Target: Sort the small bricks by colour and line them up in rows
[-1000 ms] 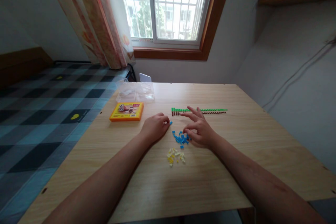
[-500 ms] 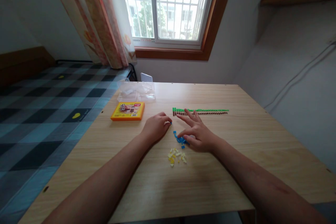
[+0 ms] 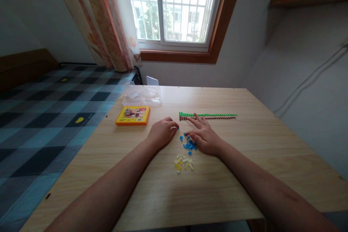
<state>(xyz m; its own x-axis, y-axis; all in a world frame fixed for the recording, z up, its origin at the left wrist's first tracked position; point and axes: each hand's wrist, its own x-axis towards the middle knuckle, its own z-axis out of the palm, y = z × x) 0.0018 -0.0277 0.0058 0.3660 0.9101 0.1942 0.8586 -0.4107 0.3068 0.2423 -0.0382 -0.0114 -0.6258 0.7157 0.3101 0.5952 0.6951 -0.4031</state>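
Observation:
My left hand (image 3: 163, 132) rests on the table, thumb and forefinger pinched on a small blue brick (image 3: 178, 128). Across from it my right hand (image 3: 205, 137) is spread, palm down. Its forefinger tip touches a loose blue piece near the top of a scattered blue brick pile (image 3: 191, 145). Beyond its outstretched fingers run a row of green bricks (image 3: 217, 115) and a row of brown bricks (image 3: 223, 118), partly hidden by those fingers. Closer to me lies a loose group of pale and bright yellow bricks (image 3: 184, 163).
On the left of the wooden table (image 3: 217, 195) lies an orange-yellow box (image 3: 133, 116) with a printed picture. Behind it stand clear plastic containers (image 3: 143, 96). A bed with a checked cover (image 3: 54, 116) adjoins the left side; a window (image 3: 176, 11) is ahead.
My right hand has moved slightly away from me, its forefinger sliding a blue piece off the pile, which is now more exposed. My left hand keeps its pinch in place.

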